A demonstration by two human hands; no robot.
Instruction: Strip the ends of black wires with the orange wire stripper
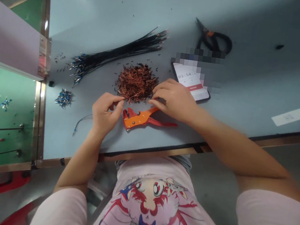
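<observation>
My left hand (106,114) is closed in a pinch on a thin black wire (84,116). The wire's tail comes out behind the hand and ends in a small blue terminal. My right hand (172,99) hovers by the right edge of a pile of copper strands and black bits (136,82), thumb and fingers slightly apart with nothing visible between them. Between the hands, an orange and red wire stripper (137,120) lies on the table, its jaws facing left. One of its handles reaches under my right hand.
Behind the pile lies a bundle of black wires (116,53) with blue terminals. Loose blue terminals (63,98) are heaped at left. A phone (192,80) and black-handled scissors (213,39) lie at right. The table's front edge (161,147) runs before my body.
</observation>
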